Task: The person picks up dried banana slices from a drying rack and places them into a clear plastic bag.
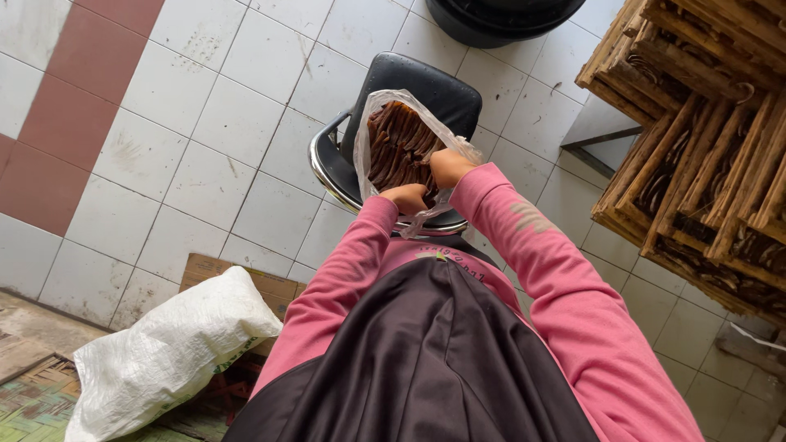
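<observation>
White floor tiles with a reddish band run under a black chair, whose seat carries a clear plastic bag packed with brown strips. These strips stand roughly on end, their long axis pointing away from the person, straight ahead of both hands. Closest to the bag's near edge is the left hand, fingers curled tight on the plastic at the lower rim. Slightly farther in, the right hand pinches the rim beside the strips, fingers closed on it. Wooden racks stand at right; a white sack lies at left
</observation>
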